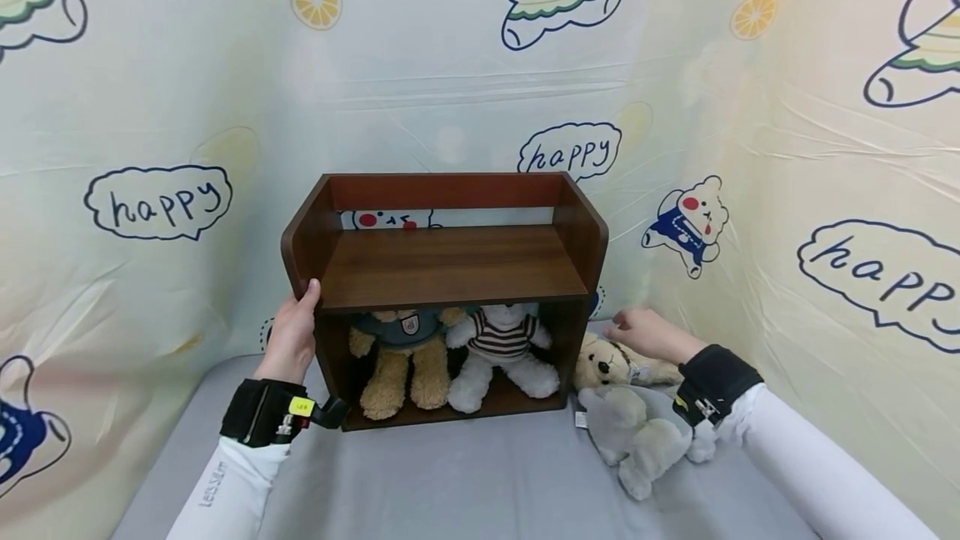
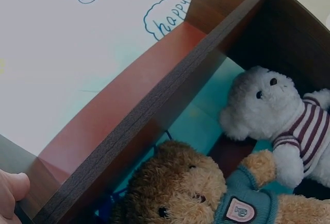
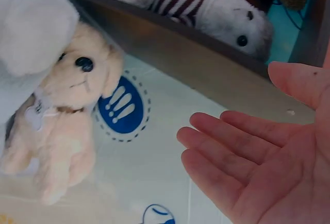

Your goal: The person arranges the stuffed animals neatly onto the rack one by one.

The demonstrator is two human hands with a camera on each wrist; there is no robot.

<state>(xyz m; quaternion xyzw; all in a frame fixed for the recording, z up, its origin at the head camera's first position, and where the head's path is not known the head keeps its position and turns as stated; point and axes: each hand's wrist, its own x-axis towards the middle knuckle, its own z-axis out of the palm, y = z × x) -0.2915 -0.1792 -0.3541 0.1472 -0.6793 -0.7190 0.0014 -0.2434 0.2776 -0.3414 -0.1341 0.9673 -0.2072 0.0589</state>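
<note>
A brown wooden shelf (image 1: 457, 267) stands upright on the grey surface. My left hand (image 1: 291, 338) grips its left side panel, with the thumb at the front edge. Inside the lower compartment sit a tan teddy bear (image 2: 175, 188) in a teal top and a white teddy bear (image 2: 263, 105) in a striped shirt. My right hand (image 1: 652, 333) is beside the shelf's right side, fingers extended and holding nothing, as the right wrist view shows. Below it lie a cream plush dog (image 3: 77, 80) and a grey-white plush toy (image 1: 637, 432), whose face is hidden.
A grey cloth-covered surface (image 1: 450, 482) extends in front of the shelf. Behind and to both sides hangs a pale printed curtain (image 1: 420, 48) with cartoon bears and lettering. The two loose plush toys lie close to the shelf's right side.
</note>
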